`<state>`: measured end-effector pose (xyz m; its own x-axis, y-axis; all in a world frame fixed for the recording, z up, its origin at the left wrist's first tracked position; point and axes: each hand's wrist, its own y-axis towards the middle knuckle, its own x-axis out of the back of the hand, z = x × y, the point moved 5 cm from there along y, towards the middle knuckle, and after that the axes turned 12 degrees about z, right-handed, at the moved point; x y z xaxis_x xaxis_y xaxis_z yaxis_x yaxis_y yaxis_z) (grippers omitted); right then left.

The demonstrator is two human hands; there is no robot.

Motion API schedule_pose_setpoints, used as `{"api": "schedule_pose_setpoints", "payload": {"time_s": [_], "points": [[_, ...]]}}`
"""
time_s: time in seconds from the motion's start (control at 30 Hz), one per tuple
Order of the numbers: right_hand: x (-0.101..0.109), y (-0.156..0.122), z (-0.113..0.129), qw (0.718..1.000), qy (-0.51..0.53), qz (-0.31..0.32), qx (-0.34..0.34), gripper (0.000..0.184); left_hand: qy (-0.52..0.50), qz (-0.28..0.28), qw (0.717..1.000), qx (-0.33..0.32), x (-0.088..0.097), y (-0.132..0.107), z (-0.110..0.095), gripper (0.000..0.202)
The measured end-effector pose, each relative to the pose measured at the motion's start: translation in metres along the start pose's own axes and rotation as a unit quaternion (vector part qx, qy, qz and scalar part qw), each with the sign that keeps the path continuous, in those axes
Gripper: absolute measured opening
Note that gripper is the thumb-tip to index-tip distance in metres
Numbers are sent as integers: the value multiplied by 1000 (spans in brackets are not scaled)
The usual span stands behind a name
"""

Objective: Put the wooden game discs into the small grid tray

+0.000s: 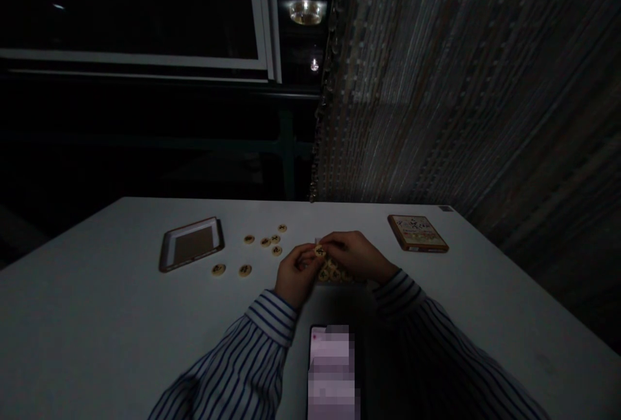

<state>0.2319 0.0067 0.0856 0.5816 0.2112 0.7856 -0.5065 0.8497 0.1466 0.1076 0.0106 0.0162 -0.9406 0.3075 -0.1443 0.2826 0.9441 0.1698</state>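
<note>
Both hands meet over a shallow container (339, 283) full of round wooden Chinese chess pieces (334, 274). Between my fingertips a single Chinese chess piece (320, 250) is held up, its dark character facing me. My left hand (294, 277) has its fingers curled in at the piece's left side. From the right, my right hand (361, 255) pinches at its top edge, closed. The hands cover much of the container. To the left, several loose Chinese chess pieces (245, 270) lie scattered flat on the white table (121, 316).
An open tin lid or tray (194, 243) with a brown panel inside lies at left. At the right back is a flat printed box (418, 233). A lit phone (330, 368) sits in front of me. Behind the table hangs a bead curtain (388, 96). The room is dim.
</note>
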Motion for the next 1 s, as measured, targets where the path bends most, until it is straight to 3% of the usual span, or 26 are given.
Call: {"api": "schedule_pose_setpoints", "payload": {"time_s": [0.27, 1.0], "points": [[3, -1, 0, 1000, -6, -24, 2, 23, -46, -5, 999, 14, 1, -1, -4, 36], [2, -3, -2, 1000, -6, 3, -5, 23, -2, -6, 1000, -6, 5, 0, -3, 30]]}}
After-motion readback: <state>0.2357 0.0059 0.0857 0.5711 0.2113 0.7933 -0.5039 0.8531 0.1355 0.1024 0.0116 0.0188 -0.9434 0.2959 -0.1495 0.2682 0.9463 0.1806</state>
